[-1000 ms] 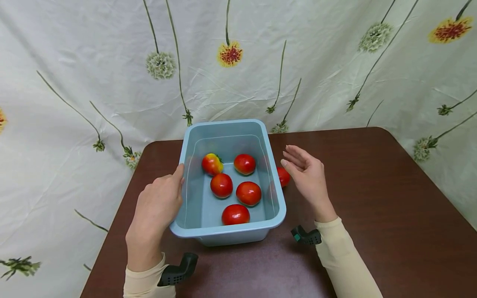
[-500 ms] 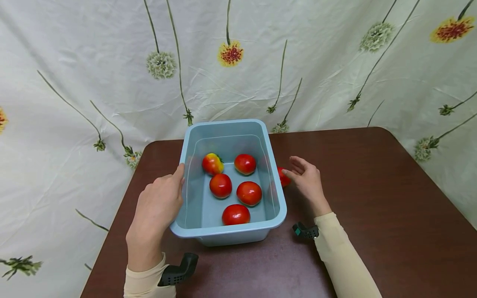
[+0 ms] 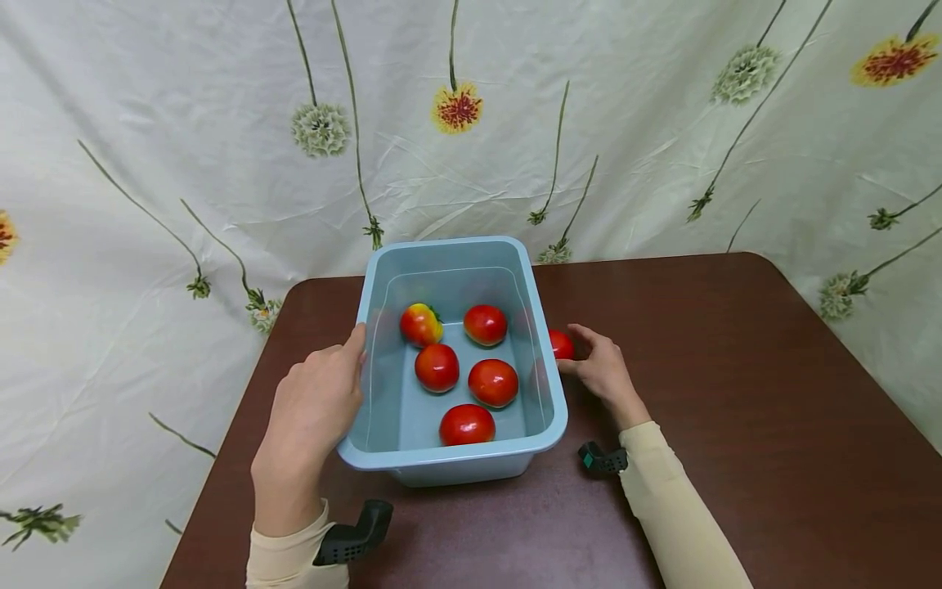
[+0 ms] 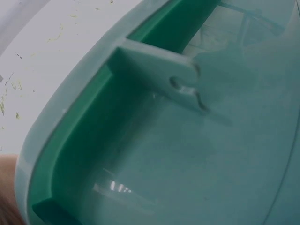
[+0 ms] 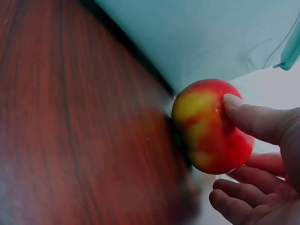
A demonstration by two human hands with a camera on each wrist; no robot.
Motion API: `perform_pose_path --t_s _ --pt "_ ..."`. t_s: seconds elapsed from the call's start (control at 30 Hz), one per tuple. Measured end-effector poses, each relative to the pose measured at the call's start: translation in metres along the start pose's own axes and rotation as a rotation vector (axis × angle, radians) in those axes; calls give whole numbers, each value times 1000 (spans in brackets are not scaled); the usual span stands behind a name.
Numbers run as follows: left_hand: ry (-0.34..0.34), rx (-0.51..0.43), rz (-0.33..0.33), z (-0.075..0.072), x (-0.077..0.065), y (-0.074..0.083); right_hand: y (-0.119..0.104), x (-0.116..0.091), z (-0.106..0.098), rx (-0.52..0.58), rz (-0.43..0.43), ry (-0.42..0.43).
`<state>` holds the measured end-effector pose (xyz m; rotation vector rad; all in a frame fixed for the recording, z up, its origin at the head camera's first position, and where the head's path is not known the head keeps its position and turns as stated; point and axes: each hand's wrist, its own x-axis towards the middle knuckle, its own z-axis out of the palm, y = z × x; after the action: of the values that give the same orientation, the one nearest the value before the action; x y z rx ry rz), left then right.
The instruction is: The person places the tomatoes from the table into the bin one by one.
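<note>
A light blue plastic bin stands on the table with several red tomatoes inside; the one at the back left is partly yellow with a green stem end. At the bin's left side, my left hand grips the rim. Just outside the right wall, my right hand has thumb and fingers around another tomato, red with a yellow patch. The right wrist view shows the thumb pressed on its skin and fingers behind it. The left wrist view shows only the underside of the bin's rim and its outer wall.
The dark brown table extends to the right of the bin and in front of it. Behind it hangs a pale cloth printed with flowers. Each wrist wears a black camera mount.
My right hand has come down toward the tomato beside the bin, and its thumb and fingers have gone around it. My left hand and the bin stay in place.
</note>
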<state>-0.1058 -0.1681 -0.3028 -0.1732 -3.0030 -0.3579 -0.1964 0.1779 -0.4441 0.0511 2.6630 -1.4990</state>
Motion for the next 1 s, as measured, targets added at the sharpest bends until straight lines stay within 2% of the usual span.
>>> perform_pose_path --t_s 0.27,0.47,1.0 --pt "4 6 6 1 0 0 3 1 2 34 -5 -10" --pt "16 7 14 1 0 1 -4 0 -5 74 5 31" --pt "23 14 11 1 0 1 -33 -14 -21 171 -118 73"
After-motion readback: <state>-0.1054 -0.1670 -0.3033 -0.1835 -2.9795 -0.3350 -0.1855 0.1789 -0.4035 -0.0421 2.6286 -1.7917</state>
